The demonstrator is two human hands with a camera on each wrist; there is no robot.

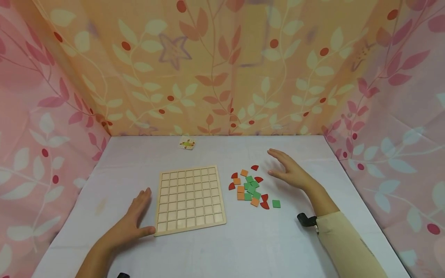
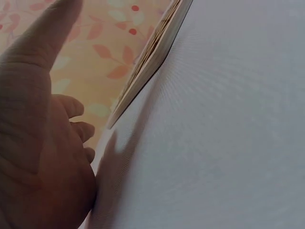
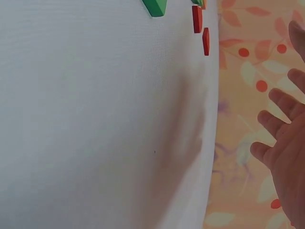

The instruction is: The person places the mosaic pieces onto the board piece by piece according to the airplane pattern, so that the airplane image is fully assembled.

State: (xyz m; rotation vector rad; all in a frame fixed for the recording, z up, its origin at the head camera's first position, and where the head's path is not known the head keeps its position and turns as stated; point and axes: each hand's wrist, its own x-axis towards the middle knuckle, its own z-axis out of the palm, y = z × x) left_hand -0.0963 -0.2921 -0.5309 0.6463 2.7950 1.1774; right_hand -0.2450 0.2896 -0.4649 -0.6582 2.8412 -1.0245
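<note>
A square wooden grid board [image 1: 190,198] lies flat on the white table, its cells bare. My left hand [image 1: 133,218] is at the board's left side with fingers spread and the thumb tip right at the near left corner; it holds nothing. Right of the board lies a loose group of orange squares [image 1: 240,189], green squares [image 1: 251,189] and red quarter-circle pieces [image 1: 264,205]. My right hand [image 1: 290,170] hovers to the right of these pieces, fingers extended and nothing in its grasp. In the right wrist view, a green square [image 3: 155,6] shows at the top edge.
A small square card [image 1: 187,143] with a green and yellow pattern lies at the back of the table. Patterned cloth walls [image 1: 215,77] enclose the table at the back and sides. One green square [image 1: 276,204] sits apart from the group.
</note>
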